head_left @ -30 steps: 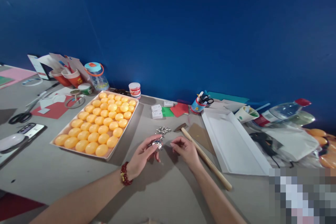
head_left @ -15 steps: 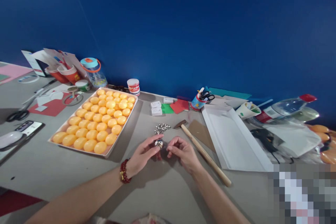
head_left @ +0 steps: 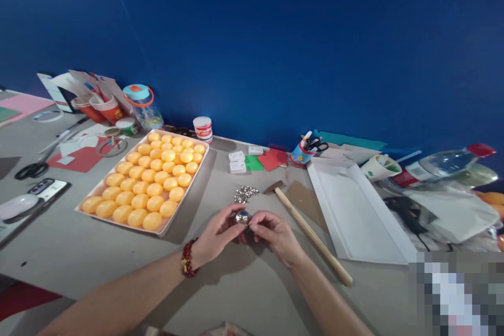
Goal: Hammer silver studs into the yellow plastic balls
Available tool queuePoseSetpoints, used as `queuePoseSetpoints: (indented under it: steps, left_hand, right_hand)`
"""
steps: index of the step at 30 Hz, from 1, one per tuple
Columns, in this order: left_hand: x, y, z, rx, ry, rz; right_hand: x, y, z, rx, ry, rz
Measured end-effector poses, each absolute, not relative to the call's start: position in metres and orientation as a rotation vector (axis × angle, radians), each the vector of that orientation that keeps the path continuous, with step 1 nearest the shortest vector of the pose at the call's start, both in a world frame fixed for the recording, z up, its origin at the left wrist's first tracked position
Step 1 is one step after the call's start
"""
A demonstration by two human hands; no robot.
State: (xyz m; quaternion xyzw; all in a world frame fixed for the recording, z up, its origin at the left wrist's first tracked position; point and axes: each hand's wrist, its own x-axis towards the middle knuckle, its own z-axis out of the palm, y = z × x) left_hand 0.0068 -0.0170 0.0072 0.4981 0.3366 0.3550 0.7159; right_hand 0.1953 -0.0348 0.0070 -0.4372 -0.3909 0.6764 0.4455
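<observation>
Thumb and fingers of my left hand (head_left: 218, 233) are closed around a shiny silver metal ball (head_left: 242, 217). My right hand (head_left: 277, 236) is in a pinch at the ball's right side, its fingertips at or close to the surface. Whatever sits between those fingertips is too small to make out. Just beyond the ball lies a small pile of shiny metal pieces (head_left: 246, 193). To the right of my right hand rests a hammer (head_left: 311, 233) with a wooden handle, its dark head pointing away from me.
At left stands a shallow box (head_left: 162, 230) of orange balls. A white tray (head_left: 362, 215) lies right of the hammer. Small white boxes (head_left: 237, 167), a pen cup (head_left: 301, 154) and a lidded tub (head_left: 203, 130) stand near the blue wall. Scissors (head_left: 31, 170) lie far left.
My right hand has moved in to the ball, closing the small gap between the hands. The left hand still holds the ball. The whole view has shifted slightly.
</observation>
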Motion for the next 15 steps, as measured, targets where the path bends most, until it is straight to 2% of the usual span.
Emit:
queuePoseSetpoints:
  steps: [15]
  left_hand:
    - [0.0051,-0.0165,0.0020,1.114,0.753,0.767]
  right_hand:
    - [0.1942,-0.0346,0.0143,-1.173,-0.940,1.723]
